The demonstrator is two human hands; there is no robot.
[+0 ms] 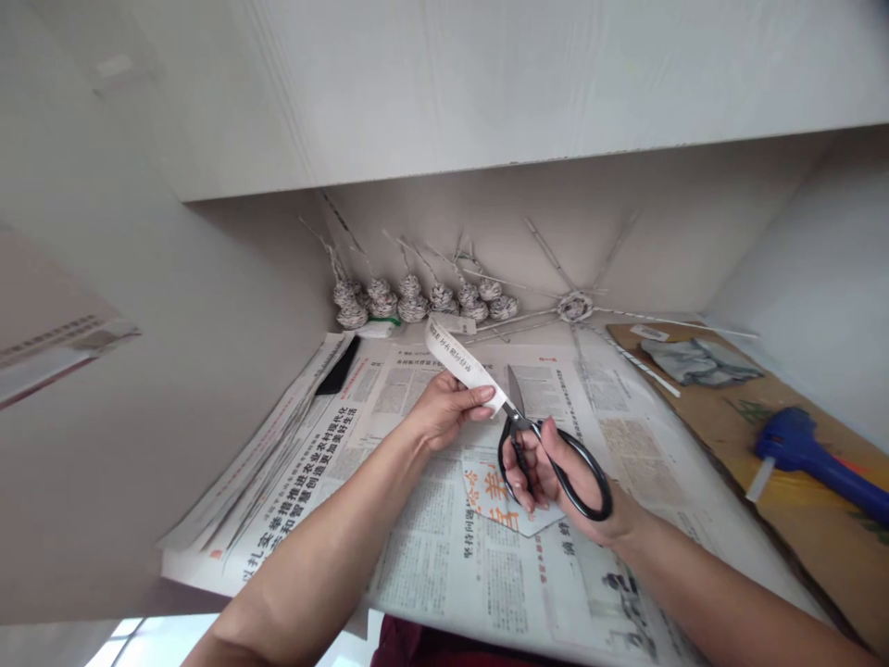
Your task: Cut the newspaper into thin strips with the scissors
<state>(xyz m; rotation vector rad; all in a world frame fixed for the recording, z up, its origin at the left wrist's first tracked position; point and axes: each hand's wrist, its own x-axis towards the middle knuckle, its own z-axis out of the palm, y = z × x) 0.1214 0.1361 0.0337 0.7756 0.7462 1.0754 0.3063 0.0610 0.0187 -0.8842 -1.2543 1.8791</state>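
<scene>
My left hand [450, 408] pinches a narrow strip of newspaper [458, 359] that curls up and away toward the wall. My right hand [556, 472] grips black-handled scissors [548, 445], fingers through the loops, blades open at the near end of the strip. A cut piece of newspaper with orange print [494, 496] lies under my right hand on the spread newspaper sheets [444, 556] that cover the desk.
Several coiled newspaper rolls with long stems [423, 301] line the back wall, and a flat woven star of paper sticks [575, 306] lies beside them. A cardboard sheet [736, 435] at right carries a blue glue gun [812, 454] and grey crumpled paper [698, 359]. A newspaper stack [278, 445] sits at left.
</scene>
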